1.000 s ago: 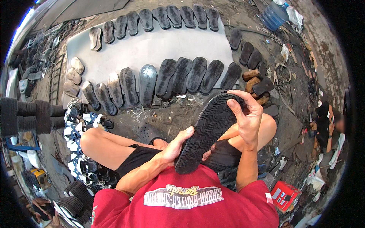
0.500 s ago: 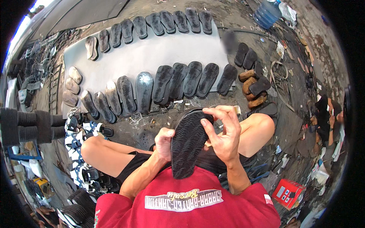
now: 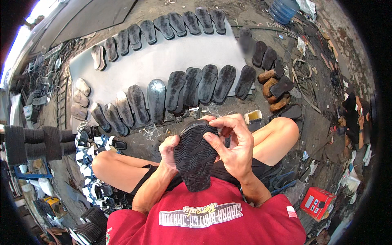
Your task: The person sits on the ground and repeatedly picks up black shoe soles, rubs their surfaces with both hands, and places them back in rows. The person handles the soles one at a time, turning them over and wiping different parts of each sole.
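The left hand [image 3: 168,153] grips the left edge of a black sole [image 3: 195,157], thumb up along the side; its other fingers are mostly hidden behind. The right hand [image 3: 234,143] pinches the upper right edge, thumb near the wavy tread and fingers bent at the rim. The sole is held over the lap, tread toward the camera, its narrow end overlapping the red shirt [image 3: 228,226].

Bare knees spread to either side, below black shorts [image 3: 143,175]. Just above the right knee stands a small cream container [image 3: 253,116]. Beyond the sole lies a pale sheet [image 3: 151,61], with dark sole-shaped pieces [image 3: 175,92] along its near and far edges; one in the near row shines silvery. Pale foot-shaped blocks [image 3: 81,98] line its left end, brown blocks [image 3: 269,90] its right.

White-and-blue sandals [image 3: 87,159] sit beside the left knee. Farther out are a red box [image 3: 317,203], lower right, and a blue jug [image 3: 282,11], upper right.
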`<state>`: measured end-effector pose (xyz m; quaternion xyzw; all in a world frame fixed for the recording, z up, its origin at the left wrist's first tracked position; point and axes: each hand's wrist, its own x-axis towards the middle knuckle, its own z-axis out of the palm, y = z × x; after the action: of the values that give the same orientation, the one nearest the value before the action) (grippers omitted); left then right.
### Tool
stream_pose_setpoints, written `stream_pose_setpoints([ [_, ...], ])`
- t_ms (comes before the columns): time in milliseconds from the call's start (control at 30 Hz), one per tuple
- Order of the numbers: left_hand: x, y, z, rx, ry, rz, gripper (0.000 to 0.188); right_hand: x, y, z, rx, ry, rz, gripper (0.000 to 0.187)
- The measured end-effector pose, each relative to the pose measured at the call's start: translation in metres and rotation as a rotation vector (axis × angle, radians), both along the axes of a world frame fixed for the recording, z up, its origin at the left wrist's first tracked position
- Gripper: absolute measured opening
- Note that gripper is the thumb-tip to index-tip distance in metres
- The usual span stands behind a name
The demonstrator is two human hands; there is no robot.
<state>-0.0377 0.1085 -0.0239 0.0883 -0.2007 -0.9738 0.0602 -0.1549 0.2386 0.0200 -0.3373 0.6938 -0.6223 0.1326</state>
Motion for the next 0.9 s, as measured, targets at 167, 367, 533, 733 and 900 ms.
stream_pose_setpoints([
  [167,0.0,0.003,-0.005,-0.007,-0.02,0.076,0.101,0.003,-0.003,0.003,-0.01,0.115,0.005,0.031],
  [367,0.002,0.002,-0.013,0.225,0.163,0.012,0.104,0.006,-0.004,0.005,-0.001,0.067,0.013,0.03],
  [533,0.01,-0.011,-0.01,0.015,-0.029,-0.052,0.099,-0.004,-0.014,-0.007,-0.072,-0.227,0.067,0.023],
  [733,-0.02,-0.012,0.025,-0.585,-0.44,0.168,0.036,-0.016,-0.038,-0.043,0.219,0.053,-0.105,0.042],
  [900,-0.05,-0.022,0.004,-1.781,-0.408,0.758,0.045,-0.022,-0.072,-0.057,0.058,0.342,-0.027,0.032],
])
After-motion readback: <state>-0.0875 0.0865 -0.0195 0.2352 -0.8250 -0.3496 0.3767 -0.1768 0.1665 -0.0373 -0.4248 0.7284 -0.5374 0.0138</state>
